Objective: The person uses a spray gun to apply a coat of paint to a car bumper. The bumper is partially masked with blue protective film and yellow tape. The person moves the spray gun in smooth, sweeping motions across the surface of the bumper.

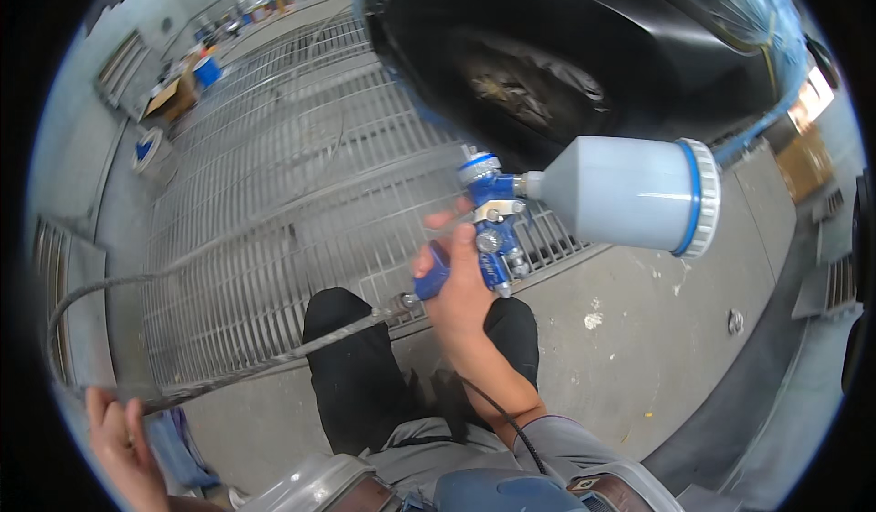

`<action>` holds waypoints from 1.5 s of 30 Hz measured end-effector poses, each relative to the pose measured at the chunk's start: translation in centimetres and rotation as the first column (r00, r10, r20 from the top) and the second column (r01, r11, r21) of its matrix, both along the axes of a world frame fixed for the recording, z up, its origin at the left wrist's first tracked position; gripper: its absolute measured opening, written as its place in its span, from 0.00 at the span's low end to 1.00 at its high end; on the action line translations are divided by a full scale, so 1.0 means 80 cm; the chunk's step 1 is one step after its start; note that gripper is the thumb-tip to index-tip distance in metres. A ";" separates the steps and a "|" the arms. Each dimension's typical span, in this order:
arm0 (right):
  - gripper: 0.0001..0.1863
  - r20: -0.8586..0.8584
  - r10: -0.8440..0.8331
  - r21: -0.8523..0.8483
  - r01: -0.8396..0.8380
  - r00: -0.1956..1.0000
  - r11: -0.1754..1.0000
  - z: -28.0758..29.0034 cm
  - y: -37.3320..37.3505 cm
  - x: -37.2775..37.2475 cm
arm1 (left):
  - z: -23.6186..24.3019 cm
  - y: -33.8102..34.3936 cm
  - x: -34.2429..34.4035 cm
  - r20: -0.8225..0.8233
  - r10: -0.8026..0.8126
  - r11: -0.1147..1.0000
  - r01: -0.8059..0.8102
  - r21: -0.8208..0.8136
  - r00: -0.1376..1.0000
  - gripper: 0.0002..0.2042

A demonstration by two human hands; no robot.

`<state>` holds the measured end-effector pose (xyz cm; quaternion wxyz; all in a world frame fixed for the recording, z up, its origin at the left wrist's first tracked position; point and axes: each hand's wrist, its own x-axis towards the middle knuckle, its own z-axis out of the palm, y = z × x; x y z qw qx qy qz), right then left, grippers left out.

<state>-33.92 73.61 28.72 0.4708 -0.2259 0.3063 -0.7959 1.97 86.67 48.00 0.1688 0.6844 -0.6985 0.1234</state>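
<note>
My right hand (461, 297) is wrapped round the handle of a blue spray gun (494, 188), tilted so that its pale paint cup (630, 193) with a silver ringed lid points right. From the handle's base an air hose (274, 359) runs left across my knees. My left hand (123, 446), at the lower left, has its fingers closed on this hose, which loops up and back over the grating beyond it. Just past the gun stands a dark car body panel (584, 24), with crumpled material (520, 92) in its wheel opening and clear bluish masking film (787, 24) along its edges.
Metal floor grating (274, 183) lies ahead and left; bare concrete (639, 329) is at the right. Along the left wall stand a white bucket (157, 161), a cardboard box (171, 101) and a blue container (207, 71). Several cans (265, 5) sit farther back. Another carton (805, 165) is at right.
</note>
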 end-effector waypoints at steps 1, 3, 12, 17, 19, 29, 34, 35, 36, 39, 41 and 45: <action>0.21 -0.015 0.050 0.054 -0.049 0.999 0.997 0.005 0.011 0.001 | -0.001 0.023 -0.006 0.024 0.047 0.997 -0.049 0.064 0.999 0.16; 0.20 -0.070 0.008 0.064 -0.003 0.998 0.998 0.006 0.026 -0.013 | -0.033 0.031 -0.023 0.027 0.154 0.978 -0.156 0.138 0.988 0.19; 0.21 -0.251 -0.503 -0.172 0.473 0.827 0.864 0.098 0.035 -0.170 | -0.240 -0.162 -0.030 -0.542 -0.119 0.922 0.295 0.250 0.832 0.23; 0.22 -0.306 -0.522 -0.272 0.453 0.796 0.849 0.145 0.044 -0.190 | -0.260 -0.184 -0.056 -0.627 -0.147 0.898 0.369 0.239 0.765 0.24; 0.21 -0.304 -0.524 -0.302 0.441 0.796 0.845 0.166 0.052 -0.186 | -0.271 -0.187 -0.051 -0.653 -0.140 0.901 0.370 0.228 0.744 0.24; 0.17 -0.437 -0.572 -0.190 0.551 0.694 0.813 0.155 0.077 -0.149 | -0.251 -0.221 -0.017 -0.679 -0.259 0.711 0.611 0.347 0.687 0.20; 0.21 -0.464 -0.751 -0.268 0.734 0.469 0.624 0.177 0.081 -0.136 | -0.243 -0.302 -0.016 -0.732 -0.256 0.565 0.712 0.417 0.632 0.18; 0.22 -0.449 -0.781 -0.266 0.769 0.435 0.581 0.181 0.078 -0.125 | -0.244 -0.323 -0.013 -0.734 -0.252 0.529 0.725 0.442 0.631 0.17; 0.23 -0.434 -0.798 -0.270 0.784 0.419 0.559 0.184 0.077 -0.113 | -0.246 -0.348 -0.009 -0.708 -0.357 0.501 0.765 0.405 0.609 0.17; 0.23 -0.415 -0.844 -0.313 0.818 0.339 0.483 0.191 0.082 -0.069 | -0.244 -0.427 -0.002 -0.630 -0.562 0.429 0.840 0.332 0.535 0.16; 0.22 -0.389 -0.875 -0.345 0.836 0.286 0.427 0.191 0.087 -0.038 | -0.226 -0.481 -0.011 -0.614 -0.606 0.365 0.863 0.350 0.506 0.16; 0.19 -0.422 -0.895 -0.315 0.902 0.145 0.295 0.188 0.057 0.035 | -0.240 -0.568 -0.001 -0.593 -0.730 0.165 0.929 0.331 0.341 0.19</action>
